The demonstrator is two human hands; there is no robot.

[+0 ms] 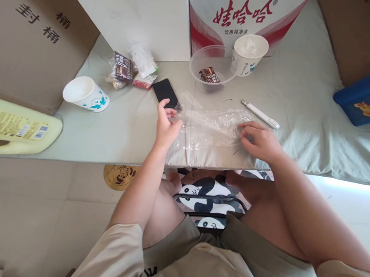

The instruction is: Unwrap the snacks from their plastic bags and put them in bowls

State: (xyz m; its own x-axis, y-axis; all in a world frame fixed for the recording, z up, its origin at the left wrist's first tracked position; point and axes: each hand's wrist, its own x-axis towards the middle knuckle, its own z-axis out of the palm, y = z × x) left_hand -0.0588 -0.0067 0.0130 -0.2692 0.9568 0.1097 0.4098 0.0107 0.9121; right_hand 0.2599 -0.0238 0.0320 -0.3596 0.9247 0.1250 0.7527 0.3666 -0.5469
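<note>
A crumpled clear plastic bag (209, 125) lies spread across the near part of the cloth-covered surface, between my two hands. At its left edge, my left hand (167, 125) has thumb and fingers closed on the film, with the index finger lifted. On the right edge, my right hand (261, 141) pinches the plastic with curled fingers. Just beyond my left fingertips lies a dark phone (166, 92). A white utility knife (260, 113) rests behind my right hand. Farther back, a clear plastic bowl (196, 69) holds a brown cocoa packet (209, 75).
One paper cup (84, 94) stands at left; another paper cup (249, 55), with crumpled plastic inside, is behind the bowl. Wrapped snacks (123, 69) sit by the white box (141, 20). A yellow jug (24, 126) and a blue container (363, 98) flank the surface.
</note>
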